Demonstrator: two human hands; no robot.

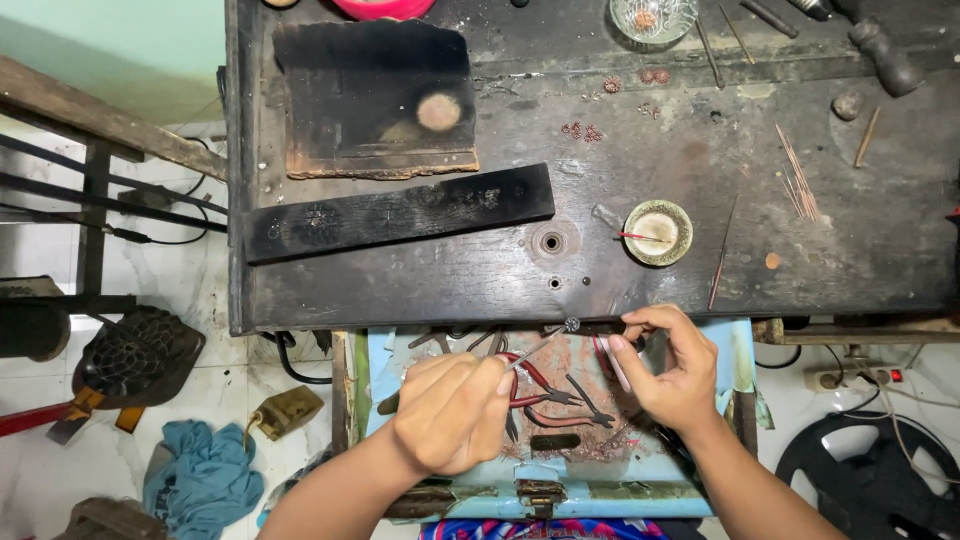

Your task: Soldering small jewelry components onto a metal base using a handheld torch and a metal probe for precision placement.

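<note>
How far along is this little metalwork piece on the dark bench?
Done: small reddish coiled pieces already lie on the dark scorched wooden bench. In hand: the left hand holds thin metal tweezers gripping a tiny round piece, the right hand steadying it. Left: thin copper-coloured wires lie unused.

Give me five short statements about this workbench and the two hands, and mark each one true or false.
1. The left hand holds a thin metal tool whose tip reaches a small dark piece at the bench edge. True.
2. The right hand lies flat on top of the bench. False: it is raised in front of the bench edge, fingers pinched near the small piece.
3. Red-handled pliers lie in the open drawer below the hands. True.
4. The small round dish on the bench is pink. False: it is pale yellowish-green, with a thin red stick in it.
5. A blue cloth lies on the floor to the left. True.
</note>
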